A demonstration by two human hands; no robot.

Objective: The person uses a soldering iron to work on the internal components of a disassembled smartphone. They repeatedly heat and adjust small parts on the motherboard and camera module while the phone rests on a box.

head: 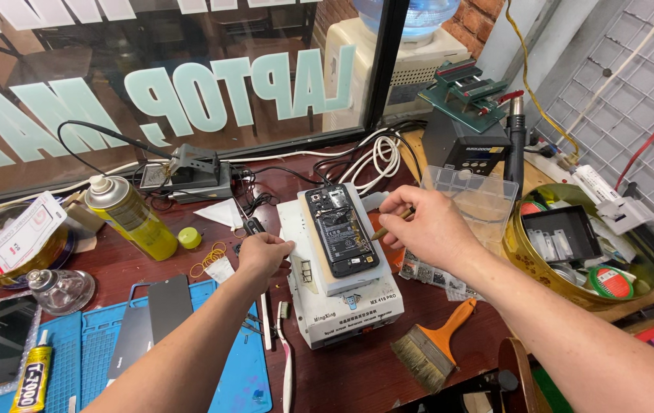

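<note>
My right hand (428,226) pinching a thin tool (390,223) at the opened phone (340,229), phone flat on the white machine (342,306) mid-desk, my left hand (264,254) curled against the machine's left edge, brush (434,348) nearby.

My dark wooden tabletop (357,375), white heating station (346,306) at its middle, blue mat (235,375) left of it, orange-handled brush (438,346) to its right, yellow spray can (124,216) beyond the mat, gold round tin (530,264) far right.

The right hand (428,223) hid most of its tool (389,222) — tip too small to read. The glue tube (32,380) and brush (432,348) bristles ran off the bottom edge.
</note>
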